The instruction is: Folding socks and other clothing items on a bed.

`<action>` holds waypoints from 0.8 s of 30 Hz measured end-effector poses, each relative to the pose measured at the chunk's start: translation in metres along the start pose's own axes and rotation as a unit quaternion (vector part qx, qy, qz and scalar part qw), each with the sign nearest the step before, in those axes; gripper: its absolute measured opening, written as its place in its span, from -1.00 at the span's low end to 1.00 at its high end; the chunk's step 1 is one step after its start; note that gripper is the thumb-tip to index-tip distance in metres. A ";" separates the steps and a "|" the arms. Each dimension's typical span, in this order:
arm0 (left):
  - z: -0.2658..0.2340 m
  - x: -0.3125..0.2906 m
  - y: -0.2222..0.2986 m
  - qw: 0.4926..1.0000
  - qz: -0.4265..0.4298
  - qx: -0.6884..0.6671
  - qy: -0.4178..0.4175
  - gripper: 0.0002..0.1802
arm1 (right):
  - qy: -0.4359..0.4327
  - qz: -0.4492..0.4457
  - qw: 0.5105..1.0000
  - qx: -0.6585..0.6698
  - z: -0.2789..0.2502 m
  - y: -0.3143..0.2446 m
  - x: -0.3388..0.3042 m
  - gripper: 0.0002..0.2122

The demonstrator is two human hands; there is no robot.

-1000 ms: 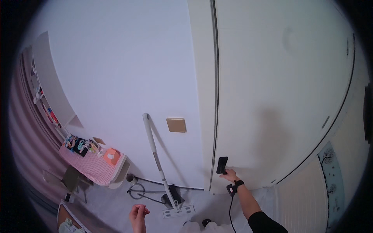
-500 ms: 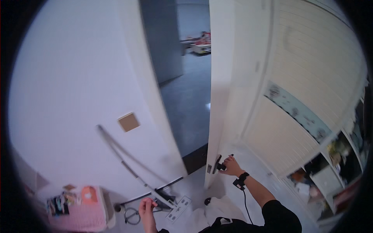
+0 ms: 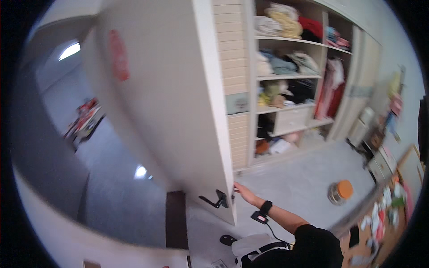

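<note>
A white door (image 3: 178, 111) stands ajar in front of me, its free edge facing me. My right hand (image 3: 246, 194) reaches to that edge with its fingers stretched out, the fingertips at or against the edge; whether they press on it I cannot tell. Just below and left of the fingers, a black lever handle (image 3: 216, 199) sits on the door's left face. A black band with a small cabled device (image 3: 260, 216) is round my right wrist. My left hand is not in view.
An open wardrobe (image 3: 289, 77) with folded clothes stands beyond the door. On the floor at right is a jar with an orange lid (image 3: 344, 189). A cluttered wooden surface (image 3: 357, 250) lies at lower right. Another room's grey floor (image 3: 129, 196) shows at left.
My view has swung right, and the door's left face now shows. My right hand has left the handle on the other face and is at the door's edge. My left hand has dropped from view.
</note>
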State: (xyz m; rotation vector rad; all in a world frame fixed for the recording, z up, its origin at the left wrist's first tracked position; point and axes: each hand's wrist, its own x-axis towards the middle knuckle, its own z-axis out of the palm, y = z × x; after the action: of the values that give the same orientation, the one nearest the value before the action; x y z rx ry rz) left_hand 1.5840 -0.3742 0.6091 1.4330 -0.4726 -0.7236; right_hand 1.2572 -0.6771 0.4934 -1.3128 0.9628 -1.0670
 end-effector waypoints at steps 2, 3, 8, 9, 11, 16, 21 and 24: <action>0.008 0.025 0.005 0.999 -0.003 0.019 -0.044 -0.73 | 0.031 -0.009 0.999 0.035 -0.005 -0.002 0.004 -0.45; 0.020 0.034 0.012 0.997 0.015 0.038 -0.065 -0.73 | 0.054 -0.014 0.998 0.035 -0.023 0.010 0.006 -0.45; 0.046 0.113 0.014 0.983 -0.015 0.035 -0.181 -0.74 | 0.202 0.018 0.978 0.052 -0.080 0.040 0.016 -0.40; 0.053 0.133 0.009 0.986 -0.024 -0.001 -0.165 -0.67 | 0.203 0.039 0.977 0.053 -0.083 0.023 0.020 -0.40; 0.046 0.184 0.000 0.984 -0.002 0.000 -0.177 -0.49 | 0.271 -0.002 0.962 0.024 -0.070 0.006 0.033 -0.39; 0.084 0.263 0.029 0.986 -0.052 0.045 -0.151 -0.52 | 0.280 -0.085 0.955 0.055 -0.061 -0.019 0.042 -0.45; 0.114 0.367 0.018 0.965 -0.020 0.035 -0.260 -0.53 | 0.347 -0.081 0.933 0.044 -0.051 -0.008 0.046 -0.41; 0.140 0.414 0.036 0.959 -0.026 -0.038 -0.281 -0.57 | 0.460 -0.030 0.886 -0.040 -0.039 0.016 0.021 -0.48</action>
State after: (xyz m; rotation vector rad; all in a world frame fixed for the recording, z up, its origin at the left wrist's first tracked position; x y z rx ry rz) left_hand 1.7857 -0.7638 0.6063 1.1589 -0.8360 -1.1858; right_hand 1.2260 -0.7081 0.4763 -0.8610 1.6752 -1.7709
